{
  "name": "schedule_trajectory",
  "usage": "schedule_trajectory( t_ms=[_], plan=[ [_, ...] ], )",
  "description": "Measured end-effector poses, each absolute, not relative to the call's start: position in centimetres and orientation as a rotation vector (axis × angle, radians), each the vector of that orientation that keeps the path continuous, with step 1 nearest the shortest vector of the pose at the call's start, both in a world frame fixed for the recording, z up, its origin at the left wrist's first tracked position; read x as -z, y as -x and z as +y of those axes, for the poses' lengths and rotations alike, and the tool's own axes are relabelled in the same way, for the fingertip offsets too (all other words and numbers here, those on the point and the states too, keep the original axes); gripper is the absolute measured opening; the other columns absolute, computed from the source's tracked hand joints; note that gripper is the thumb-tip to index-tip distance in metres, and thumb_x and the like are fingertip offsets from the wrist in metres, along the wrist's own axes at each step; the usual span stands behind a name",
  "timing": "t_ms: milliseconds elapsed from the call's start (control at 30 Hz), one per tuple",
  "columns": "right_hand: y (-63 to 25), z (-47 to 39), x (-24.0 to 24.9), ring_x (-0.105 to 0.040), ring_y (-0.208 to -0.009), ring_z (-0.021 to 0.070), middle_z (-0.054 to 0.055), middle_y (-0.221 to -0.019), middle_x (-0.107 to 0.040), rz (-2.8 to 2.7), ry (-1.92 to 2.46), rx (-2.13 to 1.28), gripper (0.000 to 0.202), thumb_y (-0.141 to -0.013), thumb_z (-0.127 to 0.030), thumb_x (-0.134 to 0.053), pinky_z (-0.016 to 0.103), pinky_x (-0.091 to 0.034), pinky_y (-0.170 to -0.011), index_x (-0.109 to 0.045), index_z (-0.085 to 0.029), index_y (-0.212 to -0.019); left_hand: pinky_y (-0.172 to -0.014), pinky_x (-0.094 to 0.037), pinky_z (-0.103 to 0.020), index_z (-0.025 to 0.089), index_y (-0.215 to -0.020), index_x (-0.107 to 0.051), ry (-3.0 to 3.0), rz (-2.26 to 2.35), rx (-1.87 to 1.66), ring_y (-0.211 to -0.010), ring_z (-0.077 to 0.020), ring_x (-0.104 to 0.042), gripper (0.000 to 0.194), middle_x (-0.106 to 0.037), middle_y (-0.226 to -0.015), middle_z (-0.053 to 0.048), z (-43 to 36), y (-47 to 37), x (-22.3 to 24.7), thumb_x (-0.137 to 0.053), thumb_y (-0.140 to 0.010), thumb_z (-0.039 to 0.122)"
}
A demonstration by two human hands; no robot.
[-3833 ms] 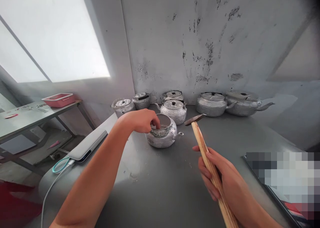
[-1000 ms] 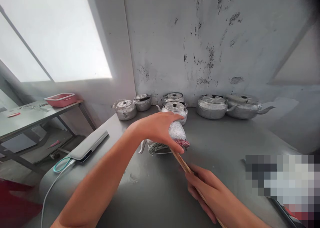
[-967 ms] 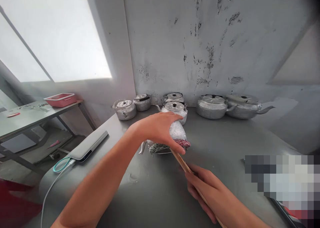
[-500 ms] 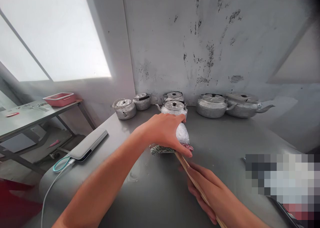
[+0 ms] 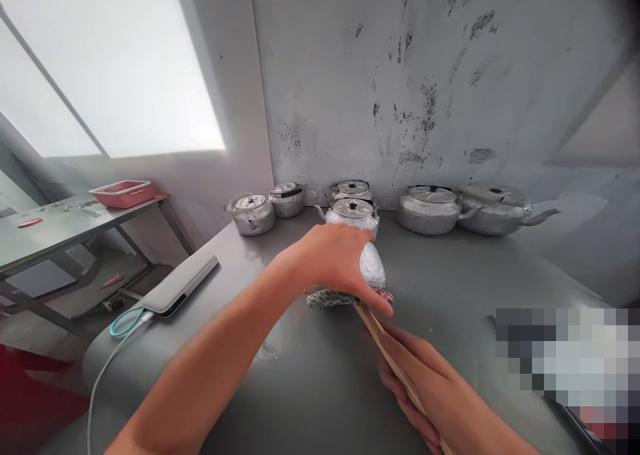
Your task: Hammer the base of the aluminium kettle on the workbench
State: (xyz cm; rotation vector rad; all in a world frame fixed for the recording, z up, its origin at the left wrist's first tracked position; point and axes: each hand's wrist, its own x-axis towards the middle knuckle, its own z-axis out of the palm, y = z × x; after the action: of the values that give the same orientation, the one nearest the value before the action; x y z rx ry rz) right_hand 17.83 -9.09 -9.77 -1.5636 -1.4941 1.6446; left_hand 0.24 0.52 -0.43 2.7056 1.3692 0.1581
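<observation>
My left hand (image 5: 340, 258) curves over a rounded, silvery, crinkled object (image 5: 373, 266), thumb stretched along its near side. Most of that object is hidden under the palm. A green-and-white knitted piece (image 5: 330, 300) shows beneath the hand, with a bit of pink-red knit near the thumb tip. My right hand (image 5: 413, 375) is wrapped around a wooden stick (image 5: 369, 320), whose upper end meets the knitted piece. Just beyond the fingers of my left hand stands an aluminium kettle (image 5: 353, 210) with a black lid knob.
More kettles (image 5: 430, 210) line the wall at the back of the grey table (image 5: 310, 388). A grey power bank (image 5: 183, 285) with a cable lies at the left edge. A pink basket (image 5: 123, 194) sits on a side table. The right side holds a pixelated patch.
The whole view has shifted slightly to the right. Both hands keep the same grip, with little change relative to the silvery object and the stick.
</observation>
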Motion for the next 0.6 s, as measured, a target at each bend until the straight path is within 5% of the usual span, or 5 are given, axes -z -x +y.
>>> schedule_trajectory(
  t_ms=[433,600],
  plan=[
    [-17.99,-9.0,9.31,-0.029,-0.037,0.0052,-0.01,-0.064,-0.04,-1.457,1.542,-1.68,0.044,-0.095,-0.066,-0.034,0.021,-0.036,-0.035,-0.047,-0.024,-0.095,-0.096,-0.046,-0.04,0.025,-0.144,-0.047,-2.688,1.375,-0.151,-0.122,-0.0356,-0.055,0.111,-0.062,-0.135,-0.009,0.68,-0.02,0.39,-0.066,-0.055,0.088],
    [-18.16,-9.31,9.22,-0.03,-0.039,0.0048,-0.008,-0.071,-0.046,-1.44,1.514,-1.674,0.029,-0.098,-0.05,-0.034,0.022,-0.038,-0.04,-0.046,-0.024,-0.091,-0.097,-0.046,-0.041,0.026,-0.145,-0.048,-2.691,1.416,-0.157,-0.127,-0.0359,-0.051,0.109,-0.051,-0.146,-0.009,0.38,0.6,-0.14,-0.063,-0.057,0.089]
  ],
)
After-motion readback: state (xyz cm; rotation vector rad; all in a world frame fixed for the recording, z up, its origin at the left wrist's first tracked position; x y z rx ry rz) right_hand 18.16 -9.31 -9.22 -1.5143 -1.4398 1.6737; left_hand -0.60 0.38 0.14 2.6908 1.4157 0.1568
